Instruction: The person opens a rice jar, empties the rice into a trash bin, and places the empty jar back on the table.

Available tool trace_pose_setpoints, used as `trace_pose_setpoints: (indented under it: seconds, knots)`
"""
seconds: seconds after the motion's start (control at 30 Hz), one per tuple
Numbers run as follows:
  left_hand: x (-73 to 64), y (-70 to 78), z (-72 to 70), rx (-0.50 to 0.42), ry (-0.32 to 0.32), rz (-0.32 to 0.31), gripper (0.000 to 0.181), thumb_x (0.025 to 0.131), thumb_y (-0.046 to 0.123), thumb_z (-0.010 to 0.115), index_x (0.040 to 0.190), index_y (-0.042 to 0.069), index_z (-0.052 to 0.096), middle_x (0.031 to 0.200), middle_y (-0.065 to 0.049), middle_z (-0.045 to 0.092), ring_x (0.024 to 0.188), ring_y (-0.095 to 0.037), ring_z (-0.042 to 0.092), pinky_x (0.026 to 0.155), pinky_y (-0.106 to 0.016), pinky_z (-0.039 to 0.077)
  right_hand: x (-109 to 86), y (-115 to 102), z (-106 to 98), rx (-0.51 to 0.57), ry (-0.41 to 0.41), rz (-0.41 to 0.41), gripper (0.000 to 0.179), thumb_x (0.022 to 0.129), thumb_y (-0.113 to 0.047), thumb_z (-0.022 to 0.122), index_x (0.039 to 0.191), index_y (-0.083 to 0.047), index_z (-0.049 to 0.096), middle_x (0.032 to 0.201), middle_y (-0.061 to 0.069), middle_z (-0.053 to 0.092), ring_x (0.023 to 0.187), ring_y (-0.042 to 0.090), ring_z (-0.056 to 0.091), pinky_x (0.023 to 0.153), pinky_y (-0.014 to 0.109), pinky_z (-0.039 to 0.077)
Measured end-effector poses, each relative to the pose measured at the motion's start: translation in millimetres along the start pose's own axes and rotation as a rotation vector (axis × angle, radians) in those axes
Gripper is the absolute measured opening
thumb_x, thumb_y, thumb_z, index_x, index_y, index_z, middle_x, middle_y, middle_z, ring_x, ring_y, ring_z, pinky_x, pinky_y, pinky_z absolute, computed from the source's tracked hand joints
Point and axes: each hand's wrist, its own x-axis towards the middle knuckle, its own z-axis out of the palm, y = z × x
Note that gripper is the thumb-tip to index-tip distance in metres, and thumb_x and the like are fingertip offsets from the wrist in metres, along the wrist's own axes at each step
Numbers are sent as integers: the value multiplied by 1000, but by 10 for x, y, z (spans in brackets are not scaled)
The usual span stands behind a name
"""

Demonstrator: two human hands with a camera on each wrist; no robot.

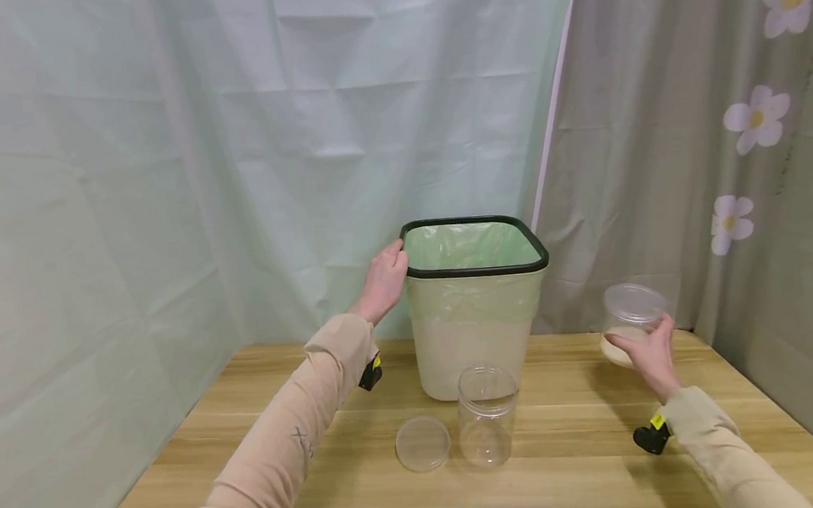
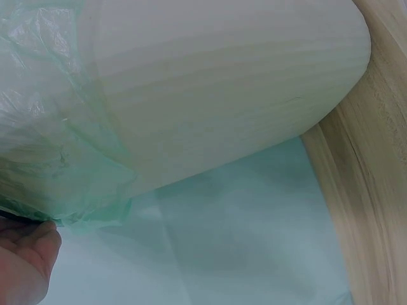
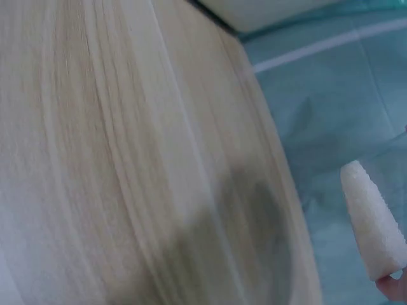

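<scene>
At a wood-grain table (image 1: 577, 470), gripping with curled fingers (image 2: 42, 246) — a wastebasket rim (image 1: 477, 270) in left hand (image 1: 384, 275), 1 lidded jar (image 1: 631, 309) in right hand (image 1: 653, 356).

Left arm (image 1: 280, 432) outstretched, left fingers (image 1: 393, 252) gripping; right arm (image 1: 721, 448) forward, right fingers (image 1: 662, 326) curled.

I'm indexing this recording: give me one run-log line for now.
left grip: holds black bin rim | right grip: holds clear container, white contents | table: clear jar, round lid
</scene>
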Motion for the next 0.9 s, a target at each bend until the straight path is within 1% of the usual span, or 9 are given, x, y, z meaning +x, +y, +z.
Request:
trace_pose_setpoints:
  seconds: [0.13,0.23,0.37,0.4,0.47,0.6,0.67,0.77,0.9]
  knots:
    - [-1,1,-1,-1,-4,0,48,94,19,27,134,-6,36,137,-16,36,127,-25,28,102,-32,22,2,-154,26,65,-40,-51,107,61,-28,85,138,-15,11,132,17,25,120,30,27,101,35,21]
    - [0,-3,-4,-1,-14,-2,48,95,19,26,134,-6,35,138,-16,35,127,-25,27,102,-32,22,36,-143,47,70,-47,-68,108,60,-29,85,138,-19,12,133,15,26,121,29,27,101,35,20]
    - [2,-6,-2,0,-13,0,48,95,19,26,134,-6,35,138,-15,35,127,-25,27,102,-32,22,133,26,88,48,-23,-84,107,60,-33,84,139,-29,11,132,9,28,118,24,30,98,37,23]
    - [2,-5,-2,0,-13,0,48,95,19,26,134,-6,35,138,-15,35,127,-25,27,102,-32,21,116,-20,77,66,-36,-87,107,61,-30,84,139,-29,11,134,9,27,119,24,29,99,37,22]
    - [-3,-4,-5,-1,-11,-1,47,95,19,26,134,-7,35,138,-16,35,127,-25,27,102,-32,22,7,-288,41,81,-66,-70,105,64,-26,83,141,-23,11,135,13,27,120,27,29,99,37,22]
    - [-6,6,-12,3,-12,-1,47,95,18,27,134,-7,35,138,-16,35,127,-25,27,102,-32,22,-360,-1141,-88,75,-141,-48,99,69,-17,78,140,-4,10,133,26,25,120,39,26,99,44,21]
    - [-7,14,-11,5,-12,-1,48,94,18,27,134,-6,36,138,-15,35,127,-25,27,102,-32,22,-487,-1456,-139,43,-169,-56,97,70,-14,77,138,3,9,132,30,24,119,44,26,97,50,21]
    - [-9,21,-8,7,-11,-2,48,94,19,27,134,-6,36,138,-15,35,127,-25,28,102,-31,21,-541,-1621,-190,-1,-214,-101,95,72,-9,75,138,5,9,132,30,23,119,45,24,96,53,21]
    - [-10,13,-9,8,-1,-1,47,94,18,28,133,-6,37,137,-15,36,127,-24,28,102,-30,22,-529,-1667,-220,-27,-261,-192,95,70,-7,76,138,5,11,130,30,25,117,45,26,92,58,24]
